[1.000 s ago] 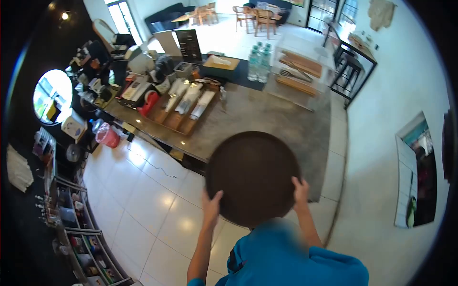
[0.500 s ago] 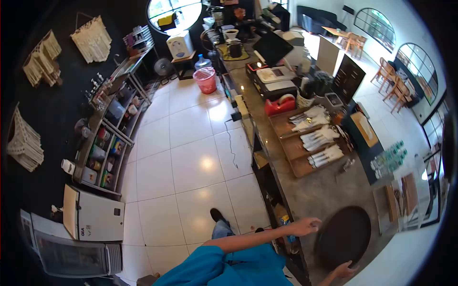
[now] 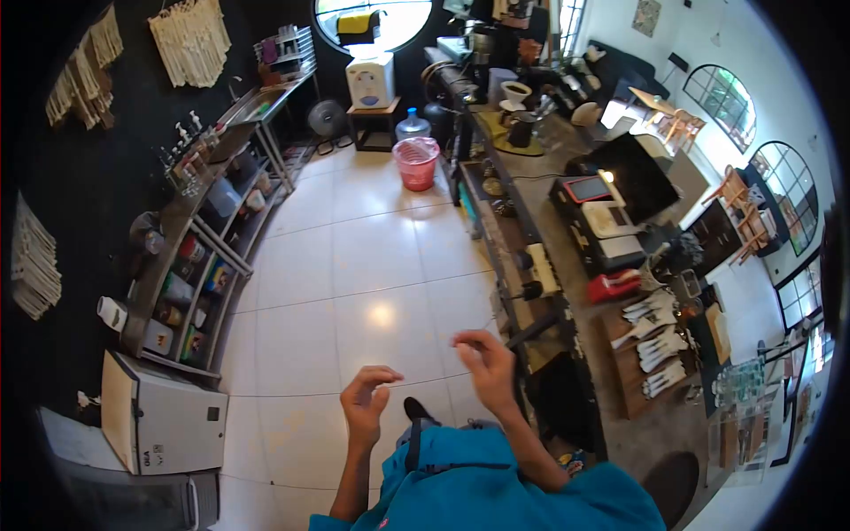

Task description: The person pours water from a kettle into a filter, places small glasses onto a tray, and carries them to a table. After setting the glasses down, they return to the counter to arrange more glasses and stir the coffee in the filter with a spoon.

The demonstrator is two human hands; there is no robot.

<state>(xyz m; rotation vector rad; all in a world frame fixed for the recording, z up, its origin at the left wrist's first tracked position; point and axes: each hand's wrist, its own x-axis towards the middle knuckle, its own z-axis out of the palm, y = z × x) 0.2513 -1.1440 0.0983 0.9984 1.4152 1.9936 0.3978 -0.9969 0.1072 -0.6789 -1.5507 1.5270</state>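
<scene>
I am holding my left hand (image 3: 367, 403) and right hand (image 3: 482, 367) empty, fingers loosely curled, over the white tiled floor (image 3: 354, 265), round brown tray (image 3: 670, 487) lying on the tabletop (image 3: 637, 438) at four o'clock, well apart.

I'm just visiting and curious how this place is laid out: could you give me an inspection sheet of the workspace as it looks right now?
Surface: long grey stone counter down the right side; glossy white tiled floor.
Things in hand: nothing held; round dark brown tray lies on the counter end.
Clutter: red tape dispenser, wrapped cutlery packs on a wooden board, black till screen.
Hands: left hand and right hand both empty, fingers loosely curled, raised above the floor.
Cables: thin black cable on the counter by the till.
Surroundings: pink basket bin, metal shelving with bottles, white water dispenser.
</scene>
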